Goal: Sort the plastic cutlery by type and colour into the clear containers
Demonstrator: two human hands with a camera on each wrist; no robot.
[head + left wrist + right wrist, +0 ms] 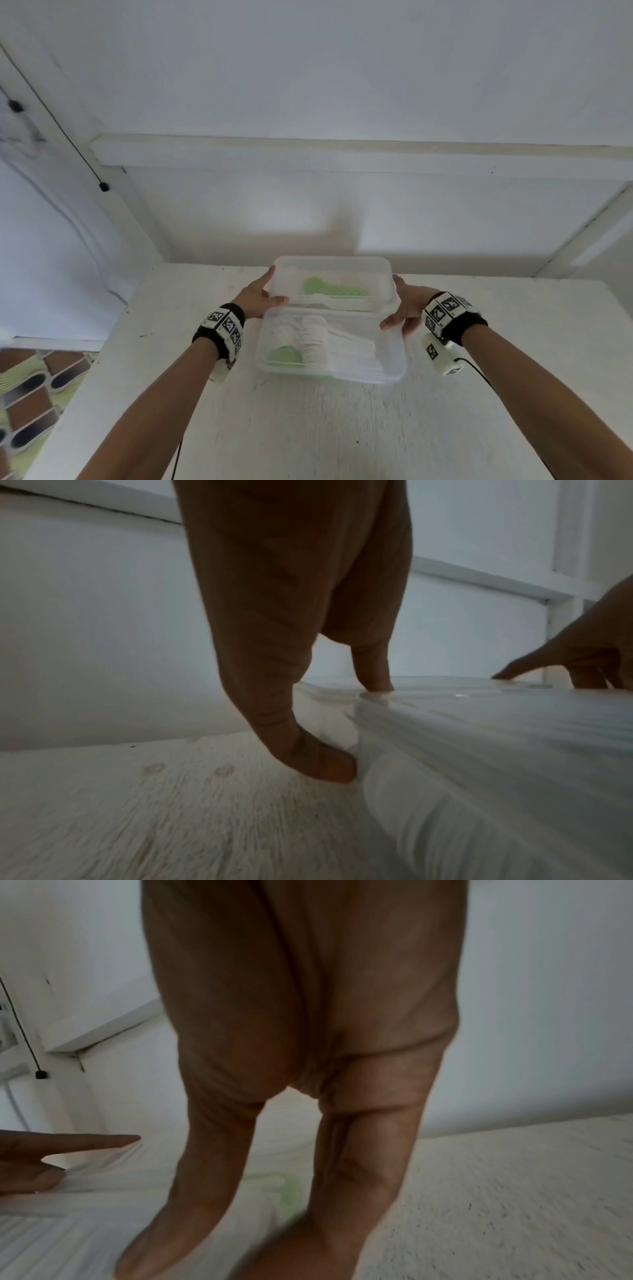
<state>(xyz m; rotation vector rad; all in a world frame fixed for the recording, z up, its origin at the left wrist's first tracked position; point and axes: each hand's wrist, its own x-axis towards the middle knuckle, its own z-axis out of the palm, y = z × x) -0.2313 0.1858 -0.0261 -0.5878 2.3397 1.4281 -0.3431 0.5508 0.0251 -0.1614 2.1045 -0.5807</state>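
now both hands, left (pixel 262 296) and right (pixel 404 310), fingers clamped on far container (pixel 332 284) ends, steadying it beside near container (pixel 390 370) on tabletop (pixel 342 428).

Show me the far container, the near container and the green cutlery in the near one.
far container (pixel 356 265), head view, back rim.
near container (pixel 394 356), head view, bare right wall.
green cutlery (pixel 284 354), head view, broad end at the container's left.

Left hand (pixel 294 631) grips clear container (pixel 496 737) on table (pixel 137 804).
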